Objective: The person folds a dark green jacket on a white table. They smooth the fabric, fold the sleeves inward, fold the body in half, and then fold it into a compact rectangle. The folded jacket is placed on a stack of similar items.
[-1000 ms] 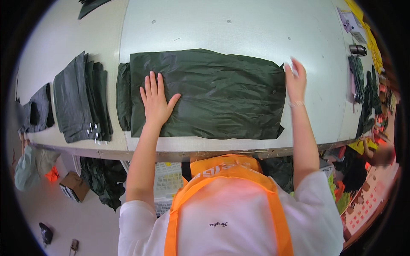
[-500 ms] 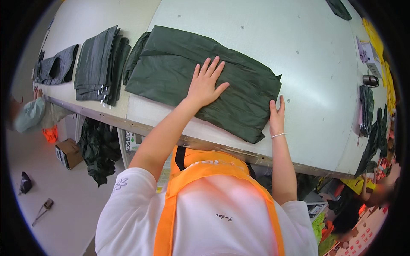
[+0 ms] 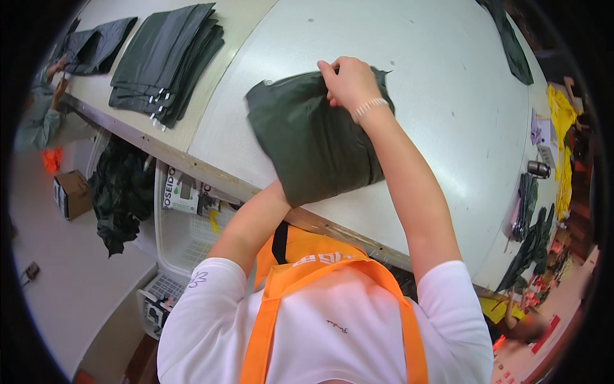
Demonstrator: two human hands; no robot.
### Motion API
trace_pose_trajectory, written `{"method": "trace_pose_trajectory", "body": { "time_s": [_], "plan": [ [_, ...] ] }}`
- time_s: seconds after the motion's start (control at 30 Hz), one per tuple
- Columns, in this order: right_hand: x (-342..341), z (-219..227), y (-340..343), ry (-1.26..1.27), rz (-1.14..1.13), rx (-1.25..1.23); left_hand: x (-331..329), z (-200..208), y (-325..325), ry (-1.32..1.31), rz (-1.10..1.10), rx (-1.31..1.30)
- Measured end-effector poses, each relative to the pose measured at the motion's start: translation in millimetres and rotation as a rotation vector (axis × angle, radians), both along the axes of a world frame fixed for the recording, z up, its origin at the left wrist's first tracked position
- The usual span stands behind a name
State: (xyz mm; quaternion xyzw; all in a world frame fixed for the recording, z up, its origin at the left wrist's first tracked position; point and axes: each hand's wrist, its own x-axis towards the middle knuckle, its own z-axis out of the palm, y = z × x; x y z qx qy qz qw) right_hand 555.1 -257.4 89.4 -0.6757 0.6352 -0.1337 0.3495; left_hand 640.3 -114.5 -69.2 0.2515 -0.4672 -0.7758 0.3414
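A folded dark green garment (image 3: 313,134) of thin, slightly shiny fabric stands partly lifted off the white table, doubled into a smaller bundle. Curled over its far edge, my right hand (image 3: 350,82) grips the fabric with the fingers closed. My left forearm (image 3: 246,221) reaches in at the near left corner of the bundle, and the hand itself is hidden under or behind the cloth. To the left lies a stack of flat folded dark green garments (image 3: 160,57) with small shiny tags along the near edge.
The white table (image 3: 448,192) has a worn front edge. Beyond the stack, another person's hands (image 3: 59,77) touch a dark garment (image 3: 99,48). Below the edge are a white basket (image 3: 169,246) and a hanging dark green heap (image 3: 118,192). A dark cup (image 3: 538,169) stands at right.
The wide, flat garment is now folded over into a smaller raised bundle. My right hand moved from its right end to the far edge; my left hand went from on top to beneath it.
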Motion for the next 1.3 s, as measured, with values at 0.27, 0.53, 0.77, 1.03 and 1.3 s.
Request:
{"method": "trace_pose_trajectory", "body": {
  "time_s": [0.27, 0.53, 0.77, 1.03, 1.3],
  "plan": [
    [-53.8, -31.0, 38.0, 0.076, 0.14, -0.627, 14.3, -15.2, 12.9, 0.029, 0.036, 0.059],
    [-136.7, -108.9, 148.7, -0.373, -0.399, 0.079, 7.1, -5.7, 9.6, -0.044, -0.04, 0.079],
    [-152.7, -126.5, 154.7, -0.444, -0.481, -0.022, 25.5, -0.5, -15.0, -0.255, -0.171, 0.139],
    [-149.7, -110.9, 161.1, -0.195, -0.311, -0.251, 93.1, 66.9, 41.6, -0.428, 0.509, 0.741],
    [-145.9, -112.6, 158.1, -0.087, -0.237, -0.078, 64.6, 59.3, 17.0, -0.66, 0.882, 0.205]
  ]
}}
